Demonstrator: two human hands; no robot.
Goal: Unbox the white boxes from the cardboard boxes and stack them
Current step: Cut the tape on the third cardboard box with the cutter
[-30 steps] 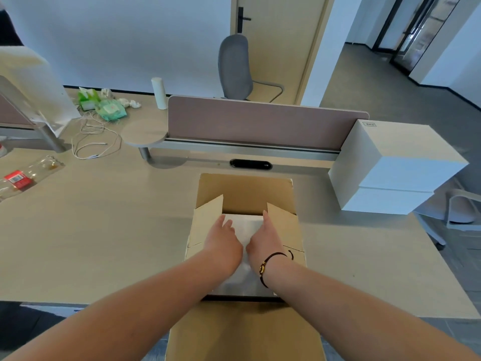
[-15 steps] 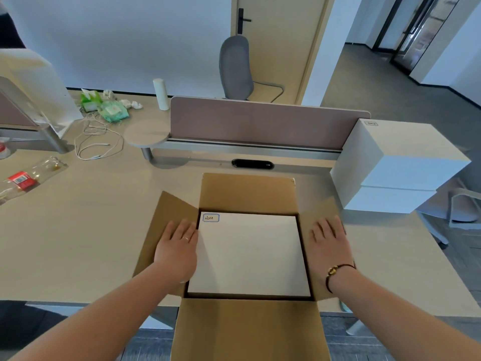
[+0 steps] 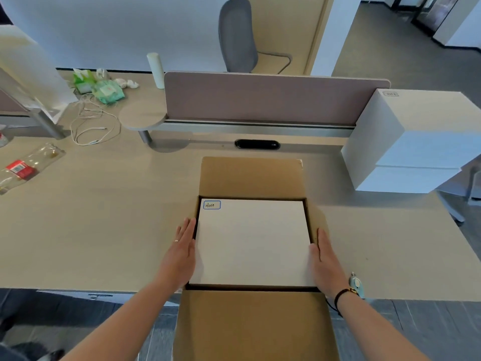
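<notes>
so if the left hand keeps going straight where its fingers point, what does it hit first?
Probably the cardboard box's left side flap, just beyond the left hand beside the white box; depth is unclear.

The cardboard box point(image 3: 256, 321) is plain brown corrugated board, matt and unprinted. The white box point(image 3: 251, 243) inside it has smooth, matt white card with a small blue-edged paper label point(image 3: 211, 205). The two stacked white boxes point(image 3: 416, 142) show the same matt finish. The bench point(image 3: 104, 204) has a pale wood-grain laminate, smooth with a dull sheen. The divider panel point(image 3: 260, 97) looks like mauve cloth above a metal rail.
</notes>
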